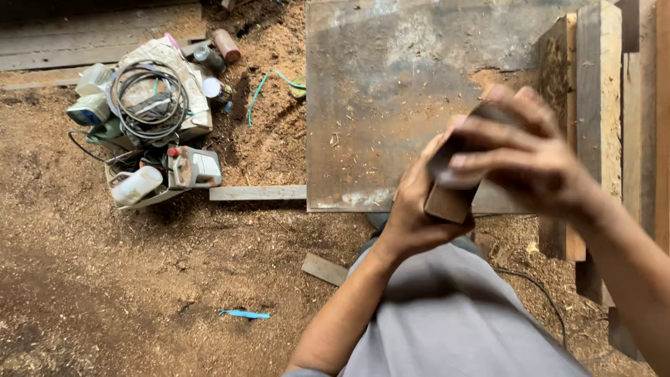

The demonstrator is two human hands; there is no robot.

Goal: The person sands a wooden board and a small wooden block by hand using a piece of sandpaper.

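Below, as I view it from the head camera, sawdust-covered ground (125,279) fills the left half. Next in size, a grey metal sheet (391,91) lies flat ahead, with wooden planks (599,84) stacked along its right edge. Left of the sheet sits a pile of bottles and coiled cable (150,105). Held above the sheet's near edge, a wooden block (450,199) is gripped from below by my left hand (412,216), while my right hand (530,157) closes over its top.
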